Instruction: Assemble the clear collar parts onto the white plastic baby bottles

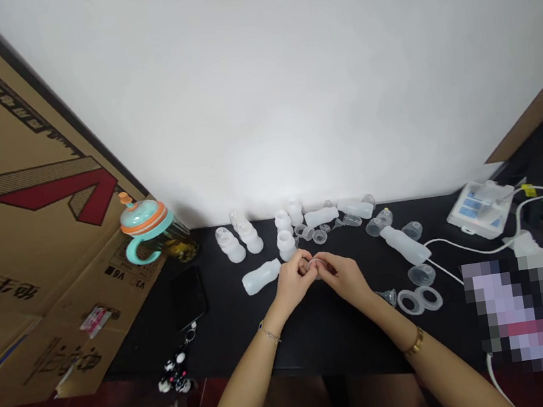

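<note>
Near the middle of the black table, my left hand (296,275) and my right hand (341,276) meet at the fingertips around a small translucent ring (316,262). Both hands are closed on it, and the fingers partly cover it. A white bottle (261,277) lies on its side just left of my left hand. Behind the hands stand open white bottles (286,244), with clear rings and caps (319,236) beside them. Farther right lie another white bottle (405,244), clear domed caps (421,274) and two flat rings (410,302).
Capped bottles (230,245) stand at the back left. A teal and orange jug (146,224), a phone (188,297) and a beaded keychain (175,373) are at the left by a cardboard box (25,218). White cables (480,252) and a clear case (479,209) are at the right.
</note>
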Demonstrator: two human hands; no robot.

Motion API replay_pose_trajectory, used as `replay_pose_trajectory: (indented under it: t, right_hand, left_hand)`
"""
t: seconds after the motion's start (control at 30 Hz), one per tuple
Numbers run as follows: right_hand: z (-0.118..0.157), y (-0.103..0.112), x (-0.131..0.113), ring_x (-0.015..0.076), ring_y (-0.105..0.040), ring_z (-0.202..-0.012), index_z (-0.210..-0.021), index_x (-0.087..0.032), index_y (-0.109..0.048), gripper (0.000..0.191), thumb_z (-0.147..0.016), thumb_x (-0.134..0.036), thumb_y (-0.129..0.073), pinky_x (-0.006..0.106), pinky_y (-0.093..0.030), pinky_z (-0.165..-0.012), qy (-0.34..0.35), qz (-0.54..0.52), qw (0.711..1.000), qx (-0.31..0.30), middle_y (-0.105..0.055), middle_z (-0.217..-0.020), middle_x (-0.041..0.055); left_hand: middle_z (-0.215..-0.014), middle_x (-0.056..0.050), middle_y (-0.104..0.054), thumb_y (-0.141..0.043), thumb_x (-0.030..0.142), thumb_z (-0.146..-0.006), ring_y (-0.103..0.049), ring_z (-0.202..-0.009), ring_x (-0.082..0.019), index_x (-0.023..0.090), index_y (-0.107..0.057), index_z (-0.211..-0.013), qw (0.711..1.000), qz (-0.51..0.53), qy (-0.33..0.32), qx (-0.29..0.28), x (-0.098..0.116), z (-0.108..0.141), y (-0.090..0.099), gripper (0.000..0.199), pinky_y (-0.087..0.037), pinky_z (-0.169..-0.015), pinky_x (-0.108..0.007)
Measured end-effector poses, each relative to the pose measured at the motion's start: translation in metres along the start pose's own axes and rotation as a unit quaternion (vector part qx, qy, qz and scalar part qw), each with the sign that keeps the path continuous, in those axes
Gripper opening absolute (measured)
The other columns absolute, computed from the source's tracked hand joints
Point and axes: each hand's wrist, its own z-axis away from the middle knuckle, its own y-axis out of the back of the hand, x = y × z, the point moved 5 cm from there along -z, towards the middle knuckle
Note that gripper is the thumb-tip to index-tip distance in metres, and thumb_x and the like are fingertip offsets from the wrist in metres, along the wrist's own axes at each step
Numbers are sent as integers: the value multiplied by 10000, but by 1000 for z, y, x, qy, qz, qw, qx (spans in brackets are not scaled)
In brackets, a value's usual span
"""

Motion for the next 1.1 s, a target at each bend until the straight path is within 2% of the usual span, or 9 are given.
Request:
replay_pose_trajectory:
  t: [0.2, 0.37, 0.47, 0.6, 0.83, 1.1]
  right_hand:
    - [1, 1, -3, 146, -618, -615, -985, -205, -719, 249, -962, -335, -507, 237, -439, -588, 10, -4, 1000, 8, -700, -741, 11]
    - [2, 6, -3, 149, -640, -644, -1152, -192, -691, 316, -983, -389, -511, 245, -484, -613, -14, -51, 998, 24, -739, -883, 45]
    - [0, 6, 0, 143, -621, -588, -1214, -191, -669, 360, -973, -421, -533, 242, -482, -562, -37, -78, 996, 11, -724, -834, 34]
    - [-2, 0, 5, 138, -634, -573, -1217, -204, -661, 343, -952, -393, -551, 240, -504, -548, -56, -109, 992, -17, -743, -885, 34]
    - [-1, -5, 9, 146, -666, -611, -1213, -198, -660, 344, -934, -372, -559, 249, -540, -578, -63, -131, 989, -26, -751, -930, 47]
    - [-2, -1, 7, 147, -659, -604, -1183, -201, -674, 328, -944, -388, -549, 238, -518, -552, -62, -120, 991, -15, -748, -876, 40]
  left_hand:
    - [-543, 90, -425, -601, 321, -869, -395, -503, -90, 202, -568, -882, 1000, 5, -3, 9, 1, 1, 0, 124, -314, -521, -217]
    - [-542, 86, -473, -572, 387, -915, -454, -486, -97, 209, -551, -955, 999, 33, 19, 32, 1, 5, -2, 184, -341, -513, -216]
    - [-553, 84, -501, -562, 452, -930, -462, -470, -96, 217, -516, -968, 995, 69, 42, 53, -1, 5, 1, 242, -347, -493, -209]
    - [-581, 76, -545, -579, 511, -919, -468, -452, -89, 219, -493, -964, 990, 114, 59, 66, -8, 1, 5, 308, -344, -469, -198]
    - [-641, 50, -590, -589, 528, -920, -482, -454, -79, 197, -570, -1019, 992, 104, 60, 46, -17, -3, 3, 346, -354, -459, -198]
    - [-601, 35, -571, -590, 527, -922, -529, -486, -106, 166, -643, -1071, 990, 129, 58, 11, -14, -3, -1, 394, -379, -465, -211]
